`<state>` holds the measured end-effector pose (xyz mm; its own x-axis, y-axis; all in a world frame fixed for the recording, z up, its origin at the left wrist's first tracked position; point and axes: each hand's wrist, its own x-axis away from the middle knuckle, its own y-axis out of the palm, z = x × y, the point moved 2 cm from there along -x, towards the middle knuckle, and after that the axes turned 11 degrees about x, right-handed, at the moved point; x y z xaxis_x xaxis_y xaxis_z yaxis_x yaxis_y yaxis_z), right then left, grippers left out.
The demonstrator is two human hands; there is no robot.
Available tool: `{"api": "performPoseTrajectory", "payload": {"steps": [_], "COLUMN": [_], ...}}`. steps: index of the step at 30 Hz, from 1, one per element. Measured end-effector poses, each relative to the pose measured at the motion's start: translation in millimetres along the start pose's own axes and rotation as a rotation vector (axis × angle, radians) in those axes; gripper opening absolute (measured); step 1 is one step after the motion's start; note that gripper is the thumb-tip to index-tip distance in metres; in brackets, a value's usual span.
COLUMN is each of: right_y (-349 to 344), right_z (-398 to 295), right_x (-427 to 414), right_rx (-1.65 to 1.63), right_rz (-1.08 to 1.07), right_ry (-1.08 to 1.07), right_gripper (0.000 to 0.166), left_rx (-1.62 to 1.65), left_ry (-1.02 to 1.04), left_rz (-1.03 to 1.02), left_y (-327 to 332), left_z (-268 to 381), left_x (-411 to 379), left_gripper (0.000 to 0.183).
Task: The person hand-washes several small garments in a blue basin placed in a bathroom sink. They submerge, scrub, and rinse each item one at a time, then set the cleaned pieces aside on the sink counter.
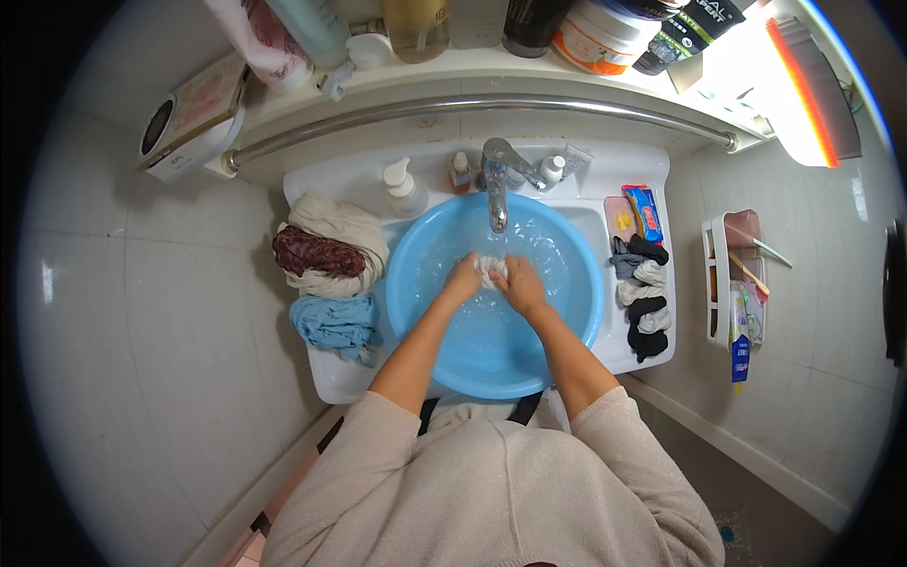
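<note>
Both my hands are over the blue plastic basin (496,354), which holds water and sits in the white washbasin (340,383). Between them is a small bunched white cloth (490,272). My left hand (464,278) grips its left end, and my right hand (522,285) grips the other end. The cloth is scrunched, so its exact kind cannot be told. Just beyond the hands, the spout of a chrome faucet (498,205) points down over the basin. Ripples and bright glints cover the water around my fingers.
Left on the rim lie a cream garment (319,212), a dark red cloth (319,254) and a light blue cloth (334,322). Several socks (646,308) line the right side, below a blue packet (643,212). A pump bottle (404,188) stands behind the basin, under a metal rail (489,104).
</note>
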<state>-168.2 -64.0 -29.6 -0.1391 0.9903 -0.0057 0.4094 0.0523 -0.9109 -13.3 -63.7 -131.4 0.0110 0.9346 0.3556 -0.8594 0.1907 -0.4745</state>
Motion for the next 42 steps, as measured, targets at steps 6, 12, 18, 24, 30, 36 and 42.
{"api": "performPoseTrajectory", "payload": {"steps": [6, 12, 18, 24, 30, 36, 42], "right_y": [53, -39, -43, -14, -7, 13, -68], "right_z": [10, -99, -87, -4, 28, 16, -26], "right_x": [-1, 13, 3, -30, -3, 13, 20], "right_rx": [-0.362, -0.391, -0.037, 0.046, 0.109, -0.118, -0.526], "right_rz": [-0.080, -0.204, 0.096, -0.204, -0.261, -0.358, -0.741], "right_ry": [0.298, 0.066, -0.065, 0.284, -0.077, 0.119, -0.118], "right_gripper": [0.028, 0.031, 0.037, 0.041, 0.046, 0.037, 0.033], "left_rx": [0.832, 1.906, 1.396, 1.521, 1.358, 1.584, 1.215], "left_ry": [-0.538, -0.369, -0.195, -0.715, -0.436, -0.701, -0.568], "left_rz": [0.067, -0.406, -0.244, -0.152, 0.375, -0.091, -0.141], "left_y": [-6, -12, -12, -4, -6, 14, -5], "left_z": [46, 17, 80, 98, 28, 71, 53], "left_x": [20, 2, 28, 46, 13, 31, 37], "left_gripper": [0.044, 0.037, 0.030, 0.023, 0.018, 0.020, 0.034]}}
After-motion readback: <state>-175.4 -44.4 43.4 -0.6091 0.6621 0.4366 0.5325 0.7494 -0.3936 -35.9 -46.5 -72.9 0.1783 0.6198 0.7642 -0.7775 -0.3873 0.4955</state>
